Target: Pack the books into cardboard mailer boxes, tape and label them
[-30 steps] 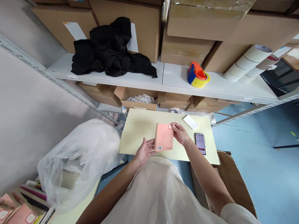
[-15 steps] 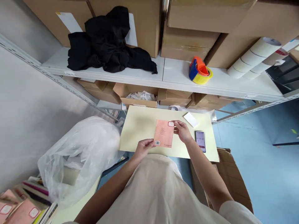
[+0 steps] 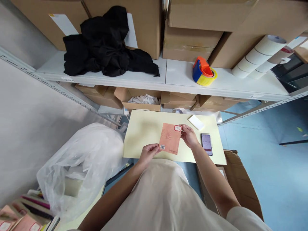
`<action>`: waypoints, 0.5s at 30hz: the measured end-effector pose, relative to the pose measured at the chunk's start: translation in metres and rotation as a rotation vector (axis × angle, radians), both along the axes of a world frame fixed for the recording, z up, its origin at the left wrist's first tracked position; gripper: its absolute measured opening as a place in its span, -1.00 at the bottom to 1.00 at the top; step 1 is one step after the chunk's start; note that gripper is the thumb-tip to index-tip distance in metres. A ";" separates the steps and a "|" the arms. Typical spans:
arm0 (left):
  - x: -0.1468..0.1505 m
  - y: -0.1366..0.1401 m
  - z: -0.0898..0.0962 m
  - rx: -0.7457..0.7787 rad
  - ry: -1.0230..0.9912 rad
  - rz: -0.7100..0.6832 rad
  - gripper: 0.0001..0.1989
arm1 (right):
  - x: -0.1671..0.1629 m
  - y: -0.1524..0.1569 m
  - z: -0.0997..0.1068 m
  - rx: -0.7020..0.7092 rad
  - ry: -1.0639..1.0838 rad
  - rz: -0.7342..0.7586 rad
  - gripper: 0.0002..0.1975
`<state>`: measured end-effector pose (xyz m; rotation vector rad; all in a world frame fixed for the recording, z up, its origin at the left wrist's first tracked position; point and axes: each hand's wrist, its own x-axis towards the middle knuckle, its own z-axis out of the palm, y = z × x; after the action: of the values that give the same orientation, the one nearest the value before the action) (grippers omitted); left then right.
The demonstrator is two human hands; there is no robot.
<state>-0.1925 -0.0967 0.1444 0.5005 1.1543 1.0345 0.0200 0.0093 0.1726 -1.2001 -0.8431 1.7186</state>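
Head view gives me a pink booklet (image 3: 170,139) held over the near half of the desk (image 3: 139,128), in front of the wearer's body. Each grip is clamped on it: the left hand (image 3: 147,154) pinches the lower left corner beside the barcode (image 3: 162,147), and the right hand (image 3: 189,136) takes the upper right edge beside the red-framed label (image 3: 177,128). I judge that this diagonal hold keeps the thin cover flat and leaves the print uncovered for reading. The white block (image 3: 196,122) and the phone (image 3: 206,144) lie to the right, apart from the booklet, probably so that the middle stays free for handling.

Several things I can't make out. Fingers behind the booklet are hidden, so I can't tell how firmly they press, nor how far it hangs above the desktop. Its small print and the writing on the label are too fine for me, and a blurred patch masks part of the phone's screen. On the left, the crumpled plastic bag (image 3: 89,150) hazes whatever sits inside it, and the picture's edge cuts off the pile of pink books (image 3: 26,223) in the corner.
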 end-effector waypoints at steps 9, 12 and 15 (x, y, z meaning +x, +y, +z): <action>0.007 0.005 0.012 -0.104 -0.223 -0.119 -0.65 | -0.013 -0.003 0.004 -0.044 0.255 0.217 -0.45; 0.013 0.004 0.015 -0.123 -0.243 -0.146 -0.69 | -0.014 0.000 0.003 -0.046 0.295 0.264 -0.41; 0.019 0.003 0.016 -0.123 -0.259 -0.151 -0.72 | -0.015 0.004 0.000 -0.022 0.308 0.309 -0.49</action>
<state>-0.1732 -0.0934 0.1609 0.3392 0.9291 0.8635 0.0045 0.0130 0.1726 -0.8180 -0.8527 2.1004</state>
